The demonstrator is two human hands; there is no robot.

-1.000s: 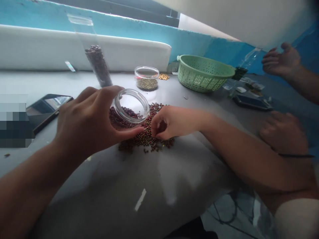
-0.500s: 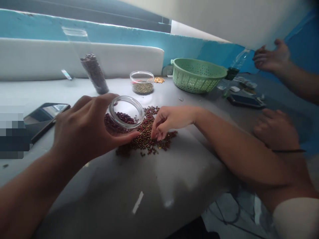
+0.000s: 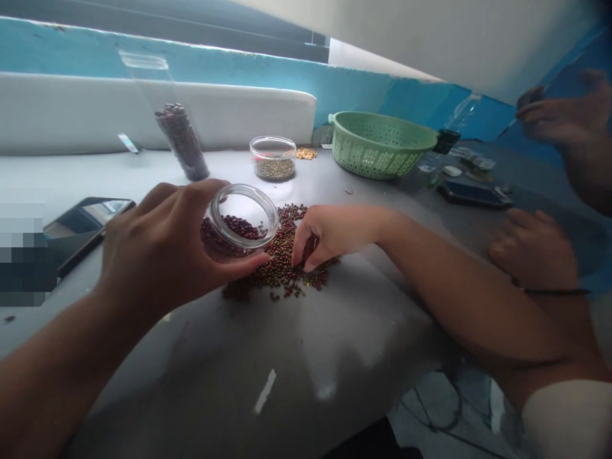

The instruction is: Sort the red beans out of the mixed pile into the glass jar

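Note:
My left hand (image 3: 160, 233) is wrapped round a clear jar (image 3: 248, 234), tilted with its open mouth towards me. Dark red beans lie inside the jar. Beside it on the table spreads a pile of small mixed red and green beans (image 3: 282, 271). Over the right part of this pile is my right hand (image 3: 329, 236), its thumb and fingers curled into a pinch, tips down at the beans. Whatever is between those fingertips is too small to make out.
Behind stand a tall clear container of dark beans (image 3: 176, 137), a round tub of small green beans (image 3: 273, 167) and a green basket (image 3: 377, 162). Phones (image 3: 90, 217) (image 3: 473, 193) lie left and right. Another person's hands (image 3: 568, 115) (image 3: 535, 248) and a bottle (image 3: 449, 137) are at right.
My right fingers have shifted slightly and the thumb and fingers show a curled gap above the beans. The other person's upper hand has moved right. My left hand and the jar stay put.

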